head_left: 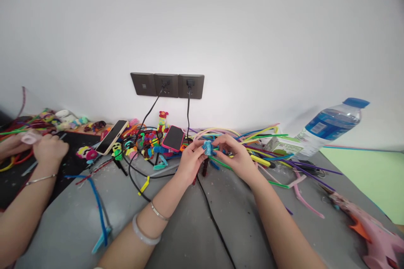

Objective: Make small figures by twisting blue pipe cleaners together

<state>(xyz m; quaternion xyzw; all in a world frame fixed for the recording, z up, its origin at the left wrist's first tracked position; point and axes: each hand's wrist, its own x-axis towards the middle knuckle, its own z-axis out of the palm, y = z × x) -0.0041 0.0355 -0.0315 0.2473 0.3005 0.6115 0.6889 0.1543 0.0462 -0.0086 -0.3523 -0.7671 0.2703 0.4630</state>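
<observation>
Between the fingertips of both hands is a small light-blue fuzzy piece (208, 148), which looks like a bent pipe cleaner bundle; its exact shape is partly covered by fingers. My left hand (191, 160) pinches it from the left, with a bracelet and a bangle on that forearm. From the right, my right hand (236, 157) closes thumb and fingers on its other side. Both hands are raised in front of a heap of coloured pipe cleaners (252, 134). Behind the left hand lies a pink-cased phone (173, 138).
A pink glue gun (375, 231) lies at right, near a water bottle (334, 122) and small carton (285, 146). Black cables (214, 218) run from wall sockets (167, 85) across the table. A blue pipe cleaner (99, 206) lies left. Another person's hands (47, 149) work at far left.
</observation>
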